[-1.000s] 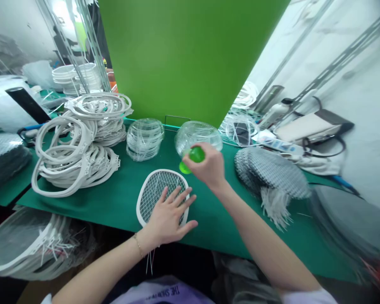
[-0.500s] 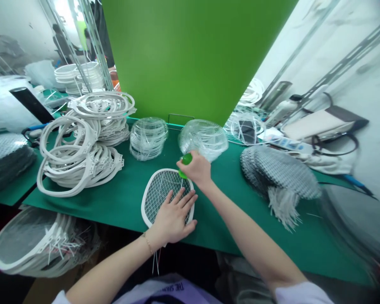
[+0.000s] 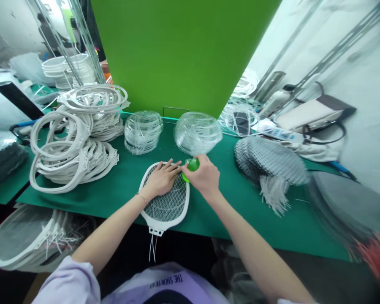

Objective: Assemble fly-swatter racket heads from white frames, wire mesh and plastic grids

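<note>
A white racket-shaped frame with wire mesh point(image 3: 167, 207) lies on the green mat point(image 3: 234, 215) near the front edge, thin wires hanging from its stub. My left hand point(image 3: 161, 179) lies flat on the upper part of the mesh, fingers stretched toward the far rim. My right hand point(image 3: 204, 176) is closed round a small green tool point(image 3: 192, 165) whose tip meets the frame's upper right rim, right beside my left fingertips.
Piles of white frames point(image 3: 72, 147) stand at the left. Two stacks of clear wire grids point(image 3: 143, 131) point(image 3: 196, 131) sit before a green board point(image 3: 183, 55). A pile of grey mesh sheets point(image 3: 269, 162) lies at the right. More meshed frames point(image 3: 22, 240) rest below the table's left.
My left hand has slid from the lower part of the mesh up to its far rim. My right hand brought the green tool down from the clear stack to the frame's rim.
</note>
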